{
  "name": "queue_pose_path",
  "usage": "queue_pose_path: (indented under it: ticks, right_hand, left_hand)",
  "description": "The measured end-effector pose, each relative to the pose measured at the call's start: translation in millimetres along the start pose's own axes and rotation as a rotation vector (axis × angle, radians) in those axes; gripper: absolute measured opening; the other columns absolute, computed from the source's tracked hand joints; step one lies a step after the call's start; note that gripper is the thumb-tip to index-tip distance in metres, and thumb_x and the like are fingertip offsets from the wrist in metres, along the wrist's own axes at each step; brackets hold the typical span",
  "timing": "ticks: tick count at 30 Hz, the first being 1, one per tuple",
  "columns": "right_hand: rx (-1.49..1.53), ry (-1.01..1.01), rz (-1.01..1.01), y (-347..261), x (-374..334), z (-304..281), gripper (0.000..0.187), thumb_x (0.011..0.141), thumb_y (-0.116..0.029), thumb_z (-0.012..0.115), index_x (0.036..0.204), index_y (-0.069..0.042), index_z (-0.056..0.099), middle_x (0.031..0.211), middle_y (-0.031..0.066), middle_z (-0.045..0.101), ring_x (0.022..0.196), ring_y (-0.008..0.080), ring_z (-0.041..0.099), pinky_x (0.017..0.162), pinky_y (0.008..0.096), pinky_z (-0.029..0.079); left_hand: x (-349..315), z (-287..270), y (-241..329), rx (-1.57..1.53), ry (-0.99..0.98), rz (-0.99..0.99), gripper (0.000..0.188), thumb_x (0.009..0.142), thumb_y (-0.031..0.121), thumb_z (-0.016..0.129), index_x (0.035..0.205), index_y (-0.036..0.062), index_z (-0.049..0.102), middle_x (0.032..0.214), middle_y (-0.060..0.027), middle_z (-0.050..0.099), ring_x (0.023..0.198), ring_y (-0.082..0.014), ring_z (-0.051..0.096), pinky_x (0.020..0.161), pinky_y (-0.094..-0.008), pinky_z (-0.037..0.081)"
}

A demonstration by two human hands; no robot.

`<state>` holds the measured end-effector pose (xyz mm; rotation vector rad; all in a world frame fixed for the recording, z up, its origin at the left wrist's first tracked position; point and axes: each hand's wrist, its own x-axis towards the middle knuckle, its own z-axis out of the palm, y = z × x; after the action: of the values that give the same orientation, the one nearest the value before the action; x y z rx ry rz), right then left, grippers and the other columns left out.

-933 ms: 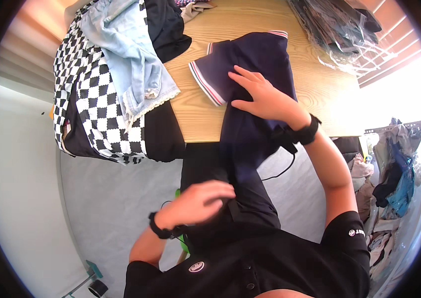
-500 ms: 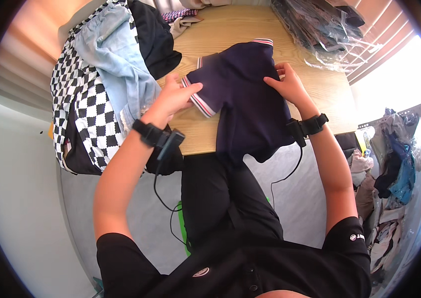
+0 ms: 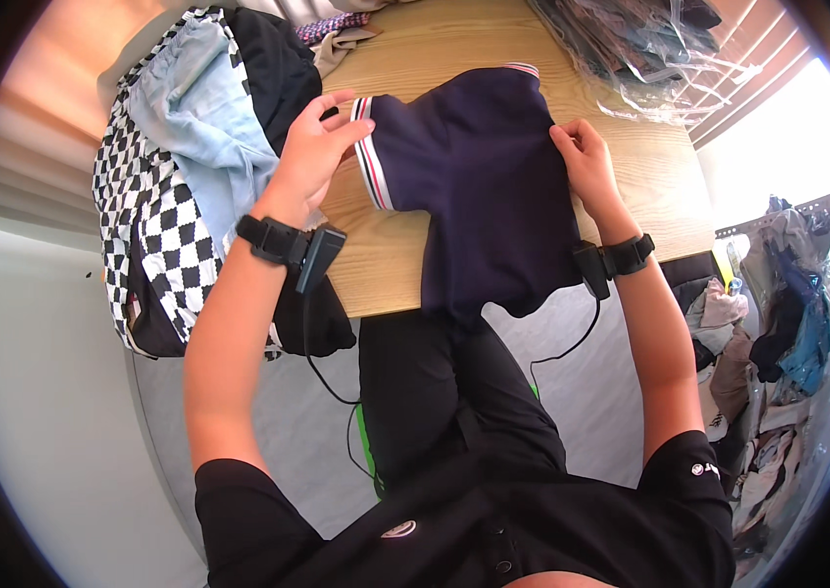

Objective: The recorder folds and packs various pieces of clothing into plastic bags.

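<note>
A dark navy short-sleeved knit shirt [image 3: 503, 186] lies across the table, its lower end hanging over the front edge toward my lap. Its left sleeve opening has a striped cuff [image 3: 372, 162] in white, red and dark. My left hand [image 3: 312, 157] is at this cuff, the thumb laid over it and the index finger stretched along its upper end; the other fingers are partly hidden. On the shirt's right side, my right hand [image 3: 586, 165] pinches the edge between thumb and curled fingers. Another striped trim shows at the shirt's far end.
Piled at the left are black-and-white checkered cloth [image 3: 175, 235], a light blue denim garment [image 3: 199, 108] and black cloth [image 3: 278, 69]. Clear-bagged garments [image 3: 631, 49] lie at the far right. Packed clothes [image 3: 787, 294] hang beside the wooden table [image 3: 376, 265]. Cables run from both wristbands.
My left hand has moved up and left with the cuff, so the sleeve now lies straighter out to the side. My right hand has shifted slightly right along the shirt's edge.
</note>
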<state>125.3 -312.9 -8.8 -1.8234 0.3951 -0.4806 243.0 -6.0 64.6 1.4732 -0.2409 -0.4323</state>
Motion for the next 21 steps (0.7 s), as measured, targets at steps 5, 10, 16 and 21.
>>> queue_pose_path:
  ticks: [5, 10, 16, 21]
  right_hand:
    - [0.203, 0.076, 0.058, -3, -6, -7, 0.017, 0.09, -0.018, 0.059, 0.083, -0.003, 0.057, 0.07, -0.0054, 0.05, 0.064, 0.0024, 0.042, 0.057, 0.0194, 0.035]
    - [0.15, 0.099, 0.011, 0, -9, -6, 0.014, 0.09, -0.015, 0.059, 0.083, -0.003, 0.056, 0.072, -0.0048, 0.051, 0.066, 0.002, 0.043, 0.057, 0.0189, 0.036]
    - [0.138, 0.074, 0.043, -9, -11, -7, 0.018, 0.088, -0.019, 0.062, 0.091, -0.003, 0.055, 0.075, -0.0013, 0.054, 0.069, 0.0042, 0.05, 0.061, 0.0184, 0.04]
    - [-0.104, -0.023, 0.254, -47, 10, -6, 0.04, 0.083, -0.035, 0.067, 0.101, -0.001, 0.055, 0.08, 0.0027, 0.058, 0.07, 0.0064, 0.053, 0.062, 0.0198, 0.043]
  left_hand:
    - [35, 5, -8, 0.224, -0.098, -0.057, 0.042, 0.081, 0.004, 0.066, 0.12, 0.0021, 0.05, 0.101, -0.0057, 0.064, 0.088, -0.0107, 0.06, 0.076, -0.0236, 0.048]
    - [67, 1, -19, 0.545, -0.276, -0.275, 0.037, 0.084, 0.014, 0.065, 0.116, 0.0, 0.055, 0.096, -0.0047, 0.065, 0.083, -0.0104, 0.061, 0.072, -0.0234, 0.049]
    - [74, 1, -2, 0.644, -0.34, -0.253, 0.057, 0.081, 0.03, 0.068, 0.124, -0.0012, 0.049, 0.087, -0.0039, 0.061, 0.075, -0.0091, 0.058, 0.069, -0.0233, 0.049]
    - [77, -12, -9, 0.698, -0.487, -0.21, 0.063, 0.071, 0.041, 0.076, 0.11, -0.0049, 0.057, 0.08, -0.008, 0.059, 0.068, -0.0126, 0.055, 0.06, -0.0259, 0.047]
